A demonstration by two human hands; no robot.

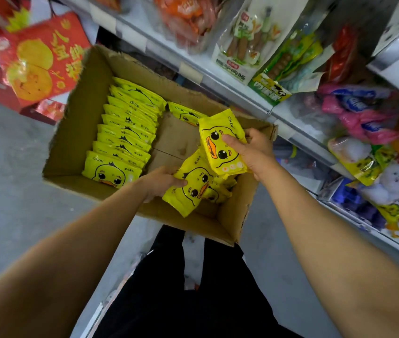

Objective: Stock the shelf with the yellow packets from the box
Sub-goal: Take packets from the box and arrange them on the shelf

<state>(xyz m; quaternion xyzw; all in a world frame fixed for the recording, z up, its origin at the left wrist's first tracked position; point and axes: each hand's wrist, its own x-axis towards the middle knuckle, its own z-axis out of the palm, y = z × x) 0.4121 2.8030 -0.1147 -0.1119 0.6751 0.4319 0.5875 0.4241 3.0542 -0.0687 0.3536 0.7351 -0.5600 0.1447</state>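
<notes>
Grasping is confirmed on both sides in the head view: the right hand [254, 152] holds a raised yellow packet [220, 147] with the thumb across the printed duck face and the fingers behind it, and the left hand [162, 181] grips a second yellow packet [188, 191] at its left edge, with more loose packets bunched beneath. Both packets sit over the near right portion of the cardboard box [76, 113], which stands on the floor [11, 179]. A standing row of packets [125, 132] fills the left side of the box, running from 6 o'clock toward 12 o'clock, and one further packet [184, 113] leans at the far wall. The shelf [242, 93] lies at roughly 2 o'clock from the right-hand grip, its edge running diagonally from 11 o'clock down to 4 o'clock, already carrying mixed snack bags [237, 45]. The raised packet's long axis points roughly from 12 o'clock to 6 o'clock, tilted slightly. Judgement: the right hand is the nearer to the shelf and is best placed to deliver first; its packet needs carrying toward 2 o'clock. The target slot on the shelf cannot be identified from this view.
</notes>
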